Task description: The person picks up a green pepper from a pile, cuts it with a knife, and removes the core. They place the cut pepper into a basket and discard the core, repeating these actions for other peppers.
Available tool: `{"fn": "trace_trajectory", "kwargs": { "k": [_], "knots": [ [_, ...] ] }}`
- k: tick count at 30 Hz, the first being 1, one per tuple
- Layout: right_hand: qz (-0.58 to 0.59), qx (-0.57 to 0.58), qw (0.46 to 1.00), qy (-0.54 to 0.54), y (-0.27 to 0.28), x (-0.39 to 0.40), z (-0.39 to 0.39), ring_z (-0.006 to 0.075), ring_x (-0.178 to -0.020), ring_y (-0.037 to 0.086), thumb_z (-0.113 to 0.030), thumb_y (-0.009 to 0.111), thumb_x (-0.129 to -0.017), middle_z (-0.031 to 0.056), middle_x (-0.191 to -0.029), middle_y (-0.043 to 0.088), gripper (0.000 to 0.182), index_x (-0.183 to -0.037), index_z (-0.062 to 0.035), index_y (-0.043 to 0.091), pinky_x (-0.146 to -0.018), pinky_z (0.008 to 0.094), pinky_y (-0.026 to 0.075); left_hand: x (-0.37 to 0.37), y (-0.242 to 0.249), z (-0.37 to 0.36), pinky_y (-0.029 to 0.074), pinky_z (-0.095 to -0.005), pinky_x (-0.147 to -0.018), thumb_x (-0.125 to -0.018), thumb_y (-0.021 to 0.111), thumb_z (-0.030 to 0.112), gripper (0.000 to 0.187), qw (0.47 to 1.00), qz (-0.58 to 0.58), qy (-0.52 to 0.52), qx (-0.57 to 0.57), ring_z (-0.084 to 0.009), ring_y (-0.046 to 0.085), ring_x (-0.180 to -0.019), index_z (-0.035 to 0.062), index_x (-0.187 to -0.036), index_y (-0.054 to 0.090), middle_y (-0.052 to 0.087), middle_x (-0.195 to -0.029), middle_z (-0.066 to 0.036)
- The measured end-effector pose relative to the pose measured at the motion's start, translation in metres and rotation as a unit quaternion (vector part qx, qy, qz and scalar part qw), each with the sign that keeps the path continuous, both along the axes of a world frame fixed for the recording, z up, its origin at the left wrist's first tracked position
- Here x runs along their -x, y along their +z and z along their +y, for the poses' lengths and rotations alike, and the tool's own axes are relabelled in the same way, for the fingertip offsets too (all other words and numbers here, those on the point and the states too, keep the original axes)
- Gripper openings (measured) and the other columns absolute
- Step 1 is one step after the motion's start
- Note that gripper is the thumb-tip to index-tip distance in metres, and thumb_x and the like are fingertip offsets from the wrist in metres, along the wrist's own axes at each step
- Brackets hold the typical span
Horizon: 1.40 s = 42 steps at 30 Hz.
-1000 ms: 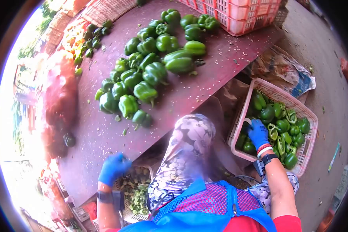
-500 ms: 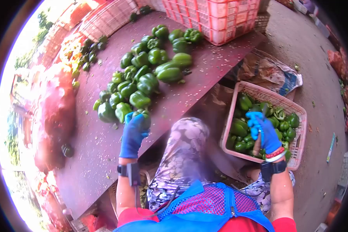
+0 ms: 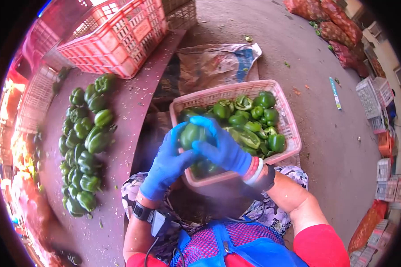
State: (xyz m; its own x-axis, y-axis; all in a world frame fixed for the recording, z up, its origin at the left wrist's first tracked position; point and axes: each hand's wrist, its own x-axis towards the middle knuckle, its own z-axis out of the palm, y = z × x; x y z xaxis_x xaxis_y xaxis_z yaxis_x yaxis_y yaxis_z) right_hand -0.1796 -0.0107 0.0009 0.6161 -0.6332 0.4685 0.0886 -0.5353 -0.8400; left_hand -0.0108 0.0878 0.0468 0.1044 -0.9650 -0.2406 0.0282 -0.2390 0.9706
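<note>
Over the near side of a pink plastic crate (image 3: 236, 89), my two blue-gloved hands come together around a green bell pepper (image 3: 193, 135). My left hand (image 3: 168, 155) closes round the pepper's left side and underside. From the right, my right hand (image 3: 225, 149) grips it, with fingers over the top and thumb across the front. Whether my right hand also holds a tool is hidden. Inside the crate lie many green peppers (image 3: 243, 118), some whole and some cut open. More whole green peppers (image 3: 88, 162) lie in a long cluster on the tabletop to my left.
A dark reddish table (image 3: 120, 120) runs along my left, with a large red-and-white crate (image 3: 120, 40) at its far end. A crumpled sack (image 3: 214, 66) lies beyond the pink crate. Red net sacks (image 3: 338, 31) and stacked crates (image 3: 387, 189) line the right side.
My view has turned right. My left hand has brought a pepper from the table to above the crate, where my right hand now grips it too. The wooden handle seen in my right hand is hidden.
</note>
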Motion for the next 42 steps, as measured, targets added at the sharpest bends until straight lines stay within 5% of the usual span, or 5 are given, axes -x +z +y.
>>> {"fn": "trace_trajectory", "kwargs": {
  "k": [5,12,29,36,42],
  "knots": [
    [0.083,-0.117,0.990,0.018,-0.005,0.018,0.014,0.0347,-0.114,0.064,-0.033,0.073,-0.089,0.0218,-0.127,0.061,0.066,-0.143,-0.0074,0.045,-0.097,0.0404,0.051,0.007,-0.016,-0.003,0.057,-0.0342,-0.092,-0.085,0.059,0.000,0.051,0.938,0.328,0.002,-0.109,-0.0226,0.064,-0.111,0.0028,-0.135,0.051,0.061,-0.125,-0.011],
    [0.168,-0.229,0.948,0.144,-0.006,0.034,0.023,0.0198,-0.099,0.068,-0.023,0.082,-0.078,0.0102,-0.111,0.069,0.053,-0.125,-0.0098,0.060,-0.087,0.0355,0.053,0.020,-0.036,0.010,0.060,-0.0303,-0.064,-0.079,0.054,-0.001,0.040,0.972,0.156,-0.057,-0.164,-0.0185,0.068,-0.073,-0.0021,-0.119,0.057,0.065,-0.101,-0.010],
    [0.061,-0.298,0.949,0.084,-0.006,0.030,0.018,0.0110,-0.096,0.064,-0.017,0.085,-0.078,0.0047,-0.104,0.069,0.042,-0.112,-0.0095,0.062,-0.087,0.0302,0.053,0.009,-0.060,-0.007,0.057,-0.0261,-0.053,-0.085,0.055,0.013,0.042,0.984,0.129,-0.119,0.019,-0.0120,0.063,-0.075,0.0034,-0.125,0.051,0.058,-0.100,-0.005],
    [0.015,-0.343,0.936,0.082,-0.011,0.040,0.010,0.0103,-0.092,0.064,-0.006,0.082,-0.080,0.0029,-0.107,0.067,0.042,-0.116,-0.0093,0.062,-0.079,0.0275,0.055,0.006,-0.049,-0.029,0.048,-0.0232,-0.088,-0.084,0.065,0.014,0.052,0.975,0.124,-0.181,-0.032,-0.0089,0.057,-0.101,0.0002,-0.134,0.053,0.062,-0.113,-0.001],
    [-0.037,-0.500,0.862,0.073,-0.012,0.049,0.009,0.0088,-0.080,0.067,-0.003,0.077,-0.083,0.0060,-0.110,0.069,0.039,-0.119,-0.0091,0.062,-0.060,0.0214,0.052,0.012,-0.052,-0.037,0.049,-0.0219,-0.081,-0.086,0.061,0.009,0.045,0.973,0.135,-0.185,-0.025,-0.0076,0.056,-0.095,-0.0006,-0.130,0.056,0.061,-0.110,-0.001]
  ]
}}
